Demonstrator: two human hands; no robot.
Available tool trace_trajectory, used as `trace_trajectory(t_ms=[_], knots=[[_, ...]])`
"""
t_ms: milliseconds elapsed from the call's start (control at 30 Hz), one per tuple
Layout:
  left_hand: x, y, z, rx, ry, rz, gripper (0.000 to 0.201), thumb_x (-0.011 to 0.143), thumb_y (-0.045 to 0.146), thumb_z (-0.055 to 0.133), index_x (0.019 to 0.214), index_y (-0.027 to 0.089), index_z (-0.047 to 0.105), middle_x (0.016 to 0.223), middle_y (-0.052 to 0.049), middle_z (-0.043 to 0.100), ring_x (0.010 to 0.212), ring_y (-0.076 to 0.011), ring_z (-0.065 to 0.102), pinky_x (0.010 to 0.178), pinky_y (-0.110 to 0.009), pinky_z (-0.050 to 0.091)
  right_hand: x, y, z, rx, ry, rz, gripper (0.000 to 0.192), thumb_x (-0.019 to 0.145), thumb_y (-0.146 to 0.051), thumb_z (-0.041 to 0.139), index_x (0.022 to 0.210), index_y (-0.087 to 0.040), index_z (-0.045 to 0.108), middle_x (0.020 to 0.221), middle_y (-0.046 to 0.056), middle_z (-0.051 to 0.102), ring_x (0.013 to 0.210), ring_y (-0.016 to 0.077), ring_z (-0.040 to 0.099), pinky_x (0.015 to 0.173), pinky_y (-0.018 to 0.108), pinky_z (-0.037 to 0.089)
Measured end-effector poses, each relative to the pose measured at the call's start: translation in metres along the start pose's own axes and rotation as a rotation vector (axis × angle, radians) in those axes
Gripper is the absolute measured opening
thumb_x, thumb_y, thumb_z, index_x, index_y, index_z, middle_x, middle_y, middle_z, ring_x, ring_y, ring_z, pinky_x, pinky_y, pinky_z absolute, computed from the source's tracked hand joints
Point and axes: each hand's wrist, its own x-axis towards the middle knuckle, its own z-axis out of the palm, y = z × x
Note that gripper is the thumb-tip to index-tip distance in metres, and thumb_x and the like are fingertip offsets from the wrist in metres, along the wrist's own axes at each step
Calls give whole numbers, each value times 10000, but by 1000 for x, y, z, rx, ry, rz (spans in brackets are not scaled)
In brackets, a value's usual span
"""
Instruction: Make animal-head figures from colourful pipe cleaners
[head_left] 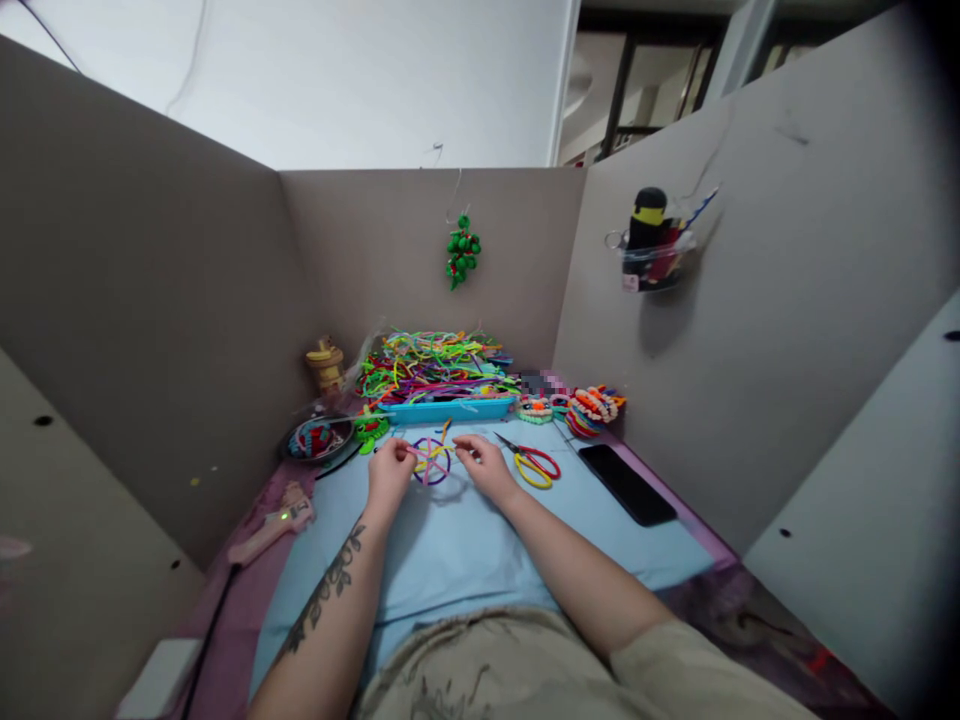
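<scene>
Between my two hands is a small wheel shape of pipe cleaners (431,463), with a purple ring and pink and yellow strands crossing inside it. My left hand (391,476) pinches its left edge between thumb and fingers. On the other side, my right hand (484,464) has its fingertips closed at the end of a yellow strand near the wheel's right edge. The wheel is held just above the light blue cloth (442,550). Right of my right hand lie scissors (536,466) with one red and one yellow handle.
A blue tray (450,410) heaped with colourful pipe cleaners (435,362) stands at the back. At left are a pink glue gun (274,525), a dark bowl (319,440) and a green frog figure (370,430). A black phone (628,485) lies right. Grey panels (420,250) enclose the table.
</scene>
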Motion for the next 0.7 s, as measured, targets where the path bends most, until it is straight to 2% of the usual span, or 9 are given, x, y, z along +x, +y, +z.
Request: trace_trajectory(t_ms=[167,333,433,533,700], knots=[[-9,8,1,154,-72,174,105,724,216,502,799,196,573,691,-12,635,652,-147,582,590,-227,382,-3,-10,-3,-86,84,-152,189,794,-202,505,941,-202,623,920,63,613,916,186,543,785,321,444],[-22,21,5,357,-190,376,142,784,197,467,861,213,586,764,-44,641,728,-165,586,640,-238,387,-6,-22,-1,-105,9,-207,137,758,-208,569,889,-204,612,880,44,618,911,191,528,842,346,406],[-25,23,7,406,-214,505,165,814,208,442,890,205,588,778,-55,640,741,-175,584,661,-254,397,-8,-24,3,-62,-18,-178,142,731,-211,590,872,-199,592,881,41,603,909,189,525,838,339,410],[-25,20,9,357,-213,622,192,825,211,440,955,199,581,814,-66,640,763,-180,583,680,-267,408,-8,-22,7,37,-57,-110,135,733,-225,570,863,-191,569,851,30,589,838,166,542,776,303,436],[-26,16,11,243,-206,699,186,814,189,463,950,187,589,812,-79,629,767,-190,572,687,-283,413,-7,-19,11,190,-110,8,106,743,-266,551,793,-187,500,705,-17,522,655,123,506,618,239,431]])
